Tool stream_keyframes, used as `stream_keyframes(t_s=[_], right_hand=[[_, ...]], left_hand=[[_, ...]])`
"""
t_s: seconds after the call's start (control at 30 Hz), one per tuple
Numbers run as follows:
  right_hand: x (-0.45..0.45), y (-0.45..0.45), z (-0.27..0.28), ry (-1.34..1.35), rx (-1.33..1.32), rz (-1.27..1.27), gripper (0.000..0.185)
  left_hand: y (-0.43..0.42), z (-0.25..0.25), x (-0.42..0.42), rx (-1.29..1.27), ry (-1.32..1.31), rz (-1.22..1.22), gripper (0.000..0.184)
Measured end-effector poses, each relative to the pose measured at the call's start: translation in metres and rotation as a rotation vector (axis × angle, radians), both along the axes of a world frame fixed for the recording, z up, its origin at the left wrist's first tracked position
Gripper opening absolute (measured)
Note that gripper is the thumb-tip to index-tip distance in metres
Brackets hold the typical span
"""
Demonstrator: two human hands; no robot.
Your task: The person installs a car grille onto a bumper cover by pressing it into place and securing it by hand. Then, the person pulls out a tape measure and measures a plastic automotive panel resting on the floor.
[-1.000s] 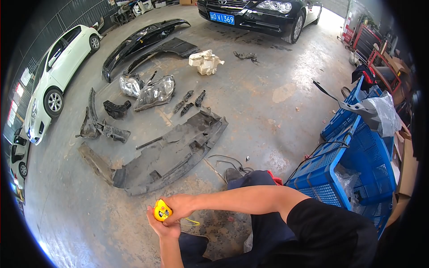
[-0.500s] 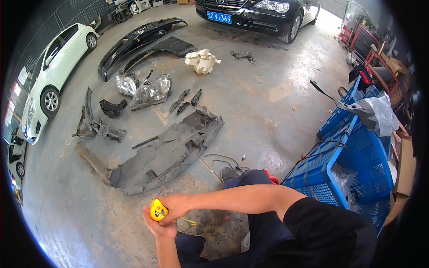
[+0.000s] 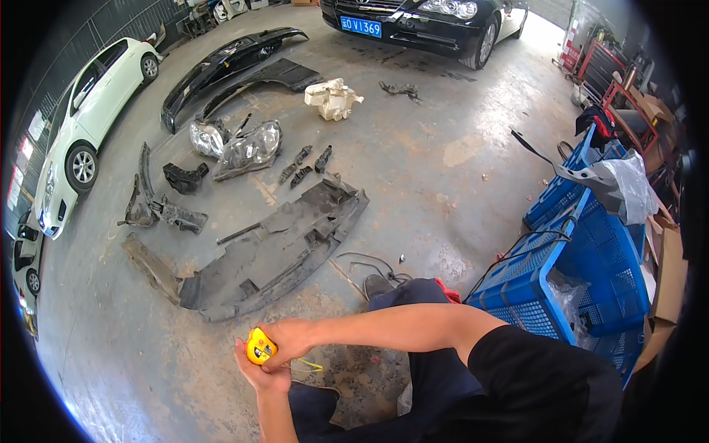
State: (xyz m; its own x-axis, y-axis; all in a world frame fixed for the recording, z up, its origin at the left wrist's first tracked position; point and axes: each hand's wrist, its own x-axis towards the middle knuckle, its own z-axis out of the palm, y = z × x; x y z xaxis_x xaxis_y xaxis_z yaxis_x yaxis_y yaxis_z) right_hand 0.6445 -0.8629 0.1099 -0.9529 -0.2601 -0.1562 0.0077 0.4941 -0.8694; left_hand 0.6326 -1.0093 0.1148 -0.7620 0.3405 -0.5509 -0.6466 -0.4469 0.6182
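Observation:
A yellow tape measure (image 3: pixel 261 346) with a dark label sits between my hands, low in the view. My right hand (image 3: pixel 289 340) is closed round its right side, the forearm stretched across from the right. From below, my left hand (image 3: pixel 260 375) holds the left and lower side of the case, thumb up along its edge; some of its fingers are hidden. A thin yellow strip (image 3: pixel 310 365), like tape blade, shows just right of the hands. Beyond them a dark plastic under-engine panel (image 3: pixel 277 255) lies on the concrete floor.
Headlights (image 3: pixel 251 150), black brackets (image 3: pixel 185 178), a white plastic reservoir (image 3: pixel 334 100) and a black bumper (image 3: pixel 221 65) lie on the floor farther off. Blue crates (image 3: pixel 517 277) stand at my right. A white car (image 3: pixel 96 111) and a black car (image 3: pixel 413 33) are parked beyond.
The view has shifted very slightly. Both hands keep the same hold on the tape measure, and the parts on the floor have not moved.

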Motion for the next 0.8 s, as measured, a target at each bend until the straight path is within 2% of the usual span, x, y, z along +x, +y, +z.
stream_keyframes(t_s=[0.43, 0.8], right_hand=[[-0.0015, -0.0025, -0.0063, 0.031, -0.009, -0.008, 0.085], [-0.0017, 0.0004, -0.0025, -0.007, -0.022, 0.01, 0.088]], left_hand=[[-0.0031, -0.0032, -0.0018, 0.038, 0.01, -0.009, 0.05], [-0.0005, -0.0019, -0.0004, 0.017, 0.011, 0.006, 0.05]])
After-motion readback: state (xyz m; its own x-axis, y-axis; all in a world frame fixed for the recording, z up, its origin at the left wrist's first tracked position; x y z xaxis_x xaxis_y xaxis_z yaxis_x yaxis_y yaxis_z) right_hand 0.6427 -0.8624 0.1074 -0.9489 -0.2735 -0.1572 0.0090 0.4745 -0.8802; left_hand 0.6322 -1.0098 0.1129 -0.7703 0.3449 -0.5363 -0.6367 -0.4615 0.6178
